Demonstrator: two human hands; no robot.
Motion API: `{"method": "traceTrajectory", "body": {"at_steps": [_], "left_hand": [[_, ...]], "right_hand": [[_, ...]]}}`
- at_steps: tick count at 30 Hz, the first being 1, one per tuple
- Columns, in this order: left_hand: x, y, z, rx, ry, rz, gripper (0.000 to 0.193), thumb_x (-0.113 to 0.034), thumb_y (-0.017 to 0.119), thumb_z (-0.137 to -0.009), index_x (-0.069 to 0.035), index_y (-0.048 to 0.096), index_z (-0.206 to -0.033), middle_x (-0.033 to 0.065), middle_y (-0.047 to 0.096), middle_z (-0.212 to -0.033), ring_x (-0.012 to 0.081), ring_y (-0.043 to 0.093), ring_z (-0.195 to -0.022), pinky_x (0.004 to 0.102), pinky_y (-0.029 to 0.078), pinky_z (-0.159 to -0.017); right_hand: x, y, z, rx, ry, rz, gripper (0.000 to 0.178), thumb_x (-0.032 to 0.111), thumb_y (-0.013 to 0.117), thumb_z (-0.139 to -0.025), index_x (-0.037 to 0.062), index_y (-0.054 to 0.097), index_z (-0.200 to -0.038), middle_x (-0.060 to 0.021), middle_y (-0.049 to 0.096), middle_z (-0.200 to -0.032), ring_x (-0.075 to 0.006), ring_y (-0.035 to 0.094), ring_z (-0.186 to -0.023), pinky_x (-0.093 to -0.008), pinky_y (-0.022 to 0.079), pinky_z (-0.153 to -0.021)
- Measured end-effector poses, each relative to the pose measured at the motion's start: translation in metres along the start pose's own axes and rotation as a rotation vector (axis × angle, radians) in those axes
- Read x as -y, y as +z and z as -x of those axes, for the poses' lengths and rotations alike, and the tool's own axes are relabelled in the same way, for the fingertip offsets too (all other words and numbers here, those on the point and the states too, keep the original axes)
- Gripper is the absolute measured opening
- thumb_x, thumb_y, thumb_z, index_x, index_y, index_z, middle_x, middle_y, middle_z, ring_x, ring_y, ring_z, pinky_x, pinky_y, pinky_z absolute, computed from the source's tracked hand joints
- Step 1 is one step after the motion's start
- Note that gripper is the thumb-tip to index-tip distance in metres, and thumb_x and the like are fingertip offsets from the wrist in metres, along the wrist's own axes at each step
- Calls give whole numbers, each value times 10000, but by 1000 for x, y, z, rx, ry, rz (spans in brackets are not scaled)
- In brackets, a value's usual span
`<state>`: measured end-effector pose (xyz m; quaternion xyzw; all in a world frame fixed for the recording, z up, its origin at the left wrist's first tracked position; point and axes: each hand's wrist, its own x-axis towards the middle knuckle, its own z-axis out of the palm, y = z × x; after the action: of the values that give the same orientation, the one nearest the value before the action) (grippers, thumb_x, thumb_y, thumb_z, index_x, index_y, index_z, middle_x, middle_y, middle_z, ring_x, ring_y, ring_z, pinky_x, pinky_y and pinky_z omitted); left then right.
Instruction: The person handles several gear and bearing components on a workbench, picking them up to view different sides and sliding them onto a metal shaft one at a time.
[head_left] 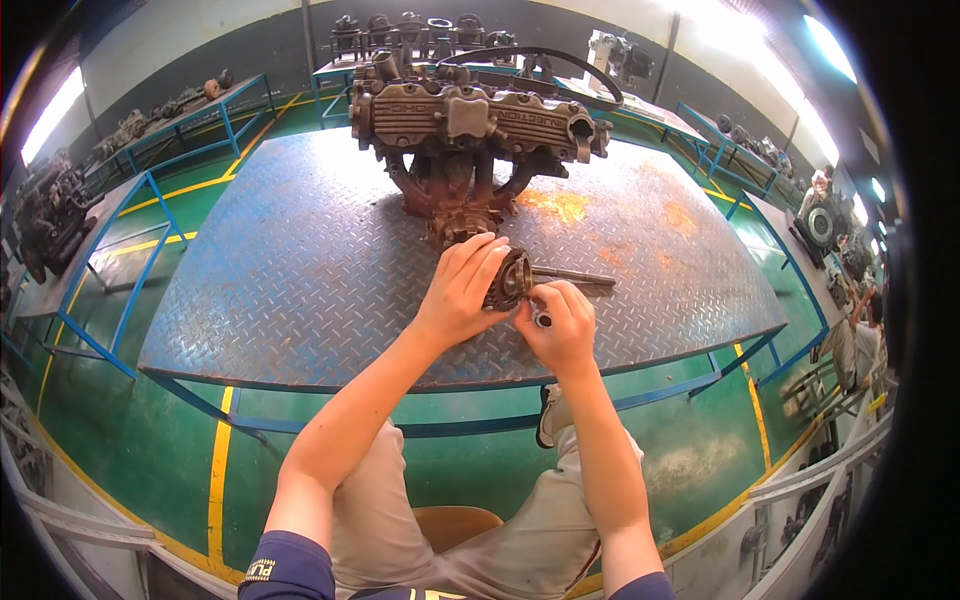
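Note:
Near the front middle of the metal table, a dark round gear assembly (513,277) is in my hands. My left hand (465,288) is closed around its left side, fingers over the top and thumb underneath. My right hand (562,322) is closed at its lower right, with thumb and forefinger pinched against the part's edge. A small shiny metal cylinder (543,320) shows its round end from within my right fingers; its full shape is hidden. Just behind my right hand, a metal rod (580,277) reaches out to the right; whether it joins the gear assembly I cannot tell.
A large engine (470,125) stands on the table just beyond my hands, with a black belt (590,75) curving at its right. The table's tread-plate top (290,270) bears orange stains. Blue-framed benches (190,120) with engine parts line both sides. A person (862,330) is at far right.

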<state>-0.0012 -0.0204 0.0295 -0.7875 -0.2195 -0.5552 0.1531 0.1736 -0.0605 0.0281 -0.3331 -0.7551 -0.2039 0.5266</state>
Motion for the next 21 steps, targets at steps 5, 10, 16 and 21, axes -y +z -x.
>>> {"method": "traceTrajectory", "body": {"at_steps": [5, 10, 16, 21], "left_hand": [[1, -2, 0, 66, 23, 12, 777, -143, 830, -551, 26, 515, -1241, 162, 564, -1279, 328, 500, -1227, 448, 410, -991], [-2, -3, -3, 51, 35, -5, 811, -141, 839, -528, 25, 508, -1250, 160, 562, -1282, 327, 495, -1233, 445, 410, -992], [-7, -5, -4, 79, 31, 5, 838, -127, 845, -507, 21, 503, -1259, 160, 560, -1286, 329, 494, -1236, 444, 402, -999], [-3, -8, -5, 23, -16, 7, 775, -152, 863, -557, 11, 529, -1236, 157, 596, -1254, 343, 517, -1219, 447, 406, -1005]], "right_hand": [[-1, -3, 4, 16, 117, -76, 260, 6, 742, -663, 43, 597, -875, -78, 607, -767, -253, 618, -675, -341, 503, -610], [-3, -9, 2, -65, 171, -106, 250, -31, 722, -676, 32, 587, -877, -82, 607, -781, -214, 615, -635, -306, 501, -577], [-14, -16, 3, -123, 297, -128, 205, -63, 687, -706, 5, 587, -871, -86, 584, -772, -174, 602, -617, -273, 496, -590], [-27, -16, 9, -66, 438, -131, 144, -32, 689, -720, -5, 613, -839, -80, 588, -746, -158, 588, -607, -270, 482, -590]]}}
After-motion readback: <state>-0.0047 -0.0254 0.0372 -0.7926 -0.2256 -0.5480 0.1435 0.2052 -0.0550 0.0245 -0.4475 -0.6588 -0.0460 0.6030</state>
